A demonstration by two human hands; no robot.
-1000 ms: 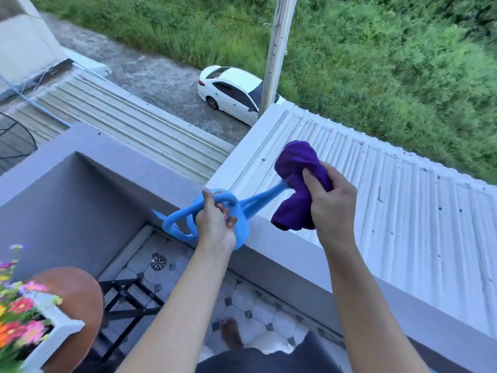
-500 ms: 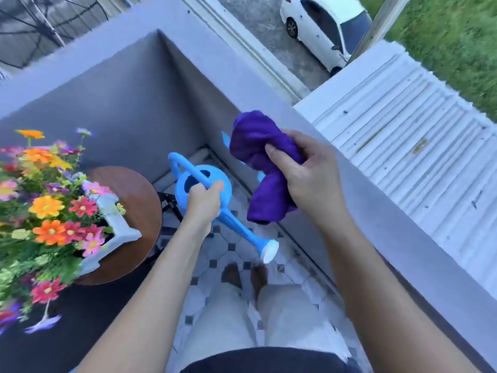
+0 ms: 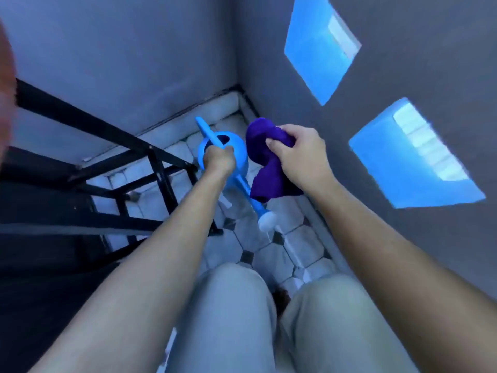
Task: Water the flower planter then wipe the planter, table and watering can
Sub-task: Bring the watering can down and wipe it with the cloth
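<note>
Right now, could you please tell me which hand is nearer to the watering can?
Left. The left hand grips the watering can handle; the right hand holds the purple cloth beside it.

Dim, blue-tinted light fills the shaded corner, brightest through two wall openings (image 3: 320,49) at right, while motion blur smears everything, worst along the wide-angle-stretched left edge.

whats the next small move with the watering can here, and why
Probably lower the can onto the tiles and let go. The left hand grips its handle and holds it low in the corner, beside the black table frame. The right hand holds the bunched cloth beside the can, not clearly on it, so no wiping shows.
</note>
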